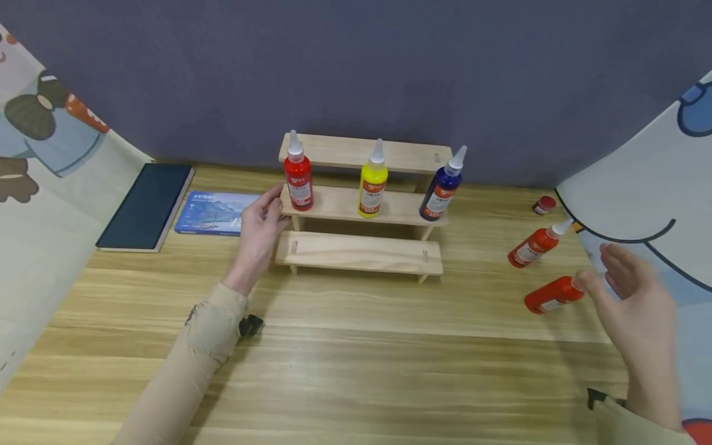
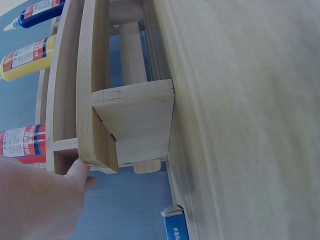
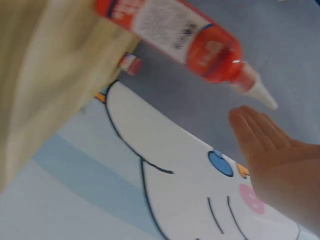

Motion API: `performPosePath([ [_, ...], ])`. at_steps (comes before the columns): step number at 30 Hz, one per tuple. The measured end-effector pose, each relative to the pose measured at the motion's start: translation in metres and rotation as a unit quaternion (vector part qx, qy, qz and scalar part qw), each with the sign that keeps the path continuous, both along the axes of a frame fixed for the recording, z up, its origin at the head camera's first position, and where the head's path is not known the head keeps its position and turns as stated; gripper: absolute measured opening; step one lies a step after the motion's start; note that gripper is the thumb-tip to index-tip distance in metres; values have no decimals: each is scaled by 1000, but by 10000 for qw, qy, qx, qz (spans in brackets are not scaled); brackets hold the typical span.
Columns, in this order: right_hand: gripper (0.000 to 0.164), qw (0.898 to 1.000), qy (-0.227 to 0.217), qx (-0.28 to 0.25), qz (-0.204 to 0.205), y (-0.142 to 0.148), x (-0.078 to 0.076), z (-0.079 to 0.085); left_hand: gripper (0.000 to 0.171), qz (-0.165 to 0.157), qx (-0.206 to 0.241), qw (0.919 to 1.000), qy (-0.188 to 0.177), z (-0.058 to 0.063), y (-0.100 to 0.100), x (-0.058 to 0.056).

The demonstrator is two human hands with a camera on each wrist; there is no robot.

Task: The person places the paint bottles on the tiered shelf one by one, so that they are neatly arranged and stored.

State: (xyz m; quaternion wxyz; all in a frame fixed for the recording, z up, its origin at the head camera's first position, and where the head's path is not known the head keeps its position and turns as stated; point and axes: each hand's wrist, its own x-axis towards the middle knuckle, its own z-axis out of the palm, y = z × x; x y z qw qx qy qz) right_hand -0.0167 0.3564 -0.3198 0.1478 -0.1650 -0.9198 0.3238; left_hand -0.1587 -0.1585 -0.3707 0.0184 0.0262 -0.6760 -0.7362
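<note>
A three-tier wooden rack stands on the table. Its middle tier carries a red paint bottle, a yellow paint bottle and a dark blue paint bottle, all with pointed nozzles. My left hand grips the left end of that tier, with a fingertip against the board in the left wrist view. At the right stand two orange-red paint bottles, a farther one and a nearer one. Beside the nearer bottle's top, my right hand has its fingers extended, holding nothing; it covers that bottle's tip.
A small red-lidded jar sits at the back right. Left of the rack lie a blue box with a mountain picture and a dark green book. A dark cloth wall rises behind; printed cloth hangs at the right.
</note>
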Motion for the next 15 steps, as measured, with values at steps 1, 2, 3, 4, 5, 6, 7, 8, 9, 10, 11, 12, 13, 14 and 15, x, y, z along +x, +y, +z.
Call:
performPosePath([
  [1, 70, 9998, -84, -1, 154, 3, 1, -3, 47, 1, -9, 10000, -4, 0, 0, 0],
  [2, 71, 9994, -165, -10, 290, 6, 2, -7, 47, -2, -4, 10000, -8, 0, 0, 0],
  [3, 71, 9990, -228, -8, 389, 8, 3, -10, 48, -5, -3, 10000, -14, 0, -1, 0],
  [4, 72, 9984, -280, -18, 491, 11, 4, -13, 48, -7, -10, 10000, -21, 0, -1, -1],
  [5, 71, 9980, -322, 0, 551, 12, 4, -16, 48, -12, -7, 10000, -28, 0, -1, -1],
  [6, 70, 9976, -316, 17, 620, 14, 4, -19, 48, -10, -3, 10000, -35, 0, -1, -1],
  [7, 70, 9971, -307, -2, 694, 16, 4, -22, 48, -7, 3, 10000, -36, 0, -1, -1],
  [8, 68, 9967, -274, -24, 762, 18, 5, -25, 48, -9, 15, 10000, -38, 0, -1, -1],
  [9, 67, 9964, -235, -9, 814, 20, 4, -28, 48, -10, 20, 10000, -35, 0, -1, -1],
  [10, 66, 9958, -196, -38, 892, 22, 4, -31, 48, -12, 26, 10000, -28, 0, -1, -1],
  [11, 64, 9953, -187, -25, 947, 24, 4, -33, 48, -16, 39, 10000, -24, 0, -1, -1],
  [12, 61, 9946, -138, -53, 1028, 26, 3, -35, 48, -16, 36, 10000, -26, 0, -1, -1],
  [13, 58, 9938, -98, -78, 1103, 29, 3, -37, 48, -20, 33, 10000, -28, 0, 0, -1],
  [14, 56, 9932, -72, -70, 1157, 31, 2, -39, 48, -25, 31, 10000, -25, 0, 0, -1],
  [15, 53, 9925, -56, -75, 1217, 33, 2, -41, 48, -29, 16, 10000, -18, 0, -1, -1],
])
